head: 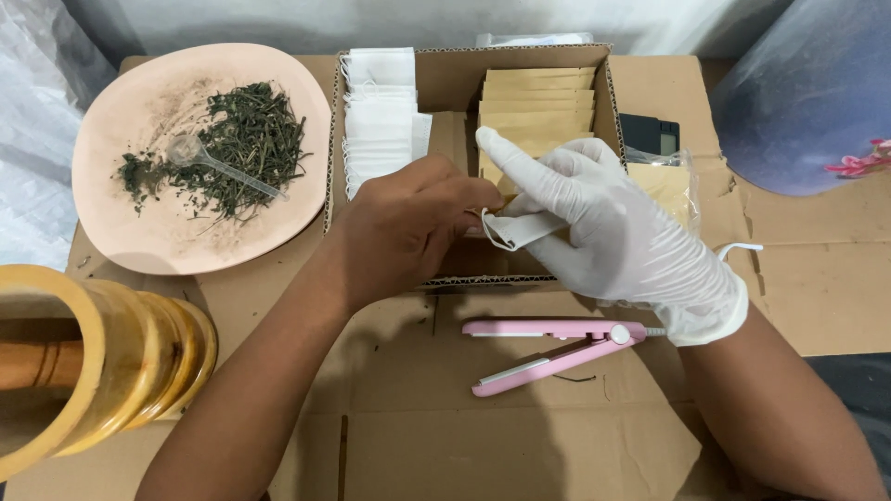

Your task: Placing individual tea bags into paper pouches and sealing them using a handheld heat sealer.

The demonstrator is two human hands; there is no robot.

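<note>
My bare left hand (408, 223) pinches a small brown paper pouch (484, 210) at the front of an open cardboard box (455, 88). My right hand (613, 223), in a white glove, holds a small white filter bag (520, 229) right beside that pouch, with the index finger stretched toward the box. Inside the box lie a stack of white filter bags (379, 111) on the left and a row of brown pouches (536, 102) on the right.
A pink plate (139, 232) with dried green herbs (246, 144) and a clear plastic spoon (200, 156) sits at the far left. A pink heat sealer (557, 351) lies near me. A wooden mortar (102, 362) stands at the left, a small black device (648, 132) right of the box.
</note>
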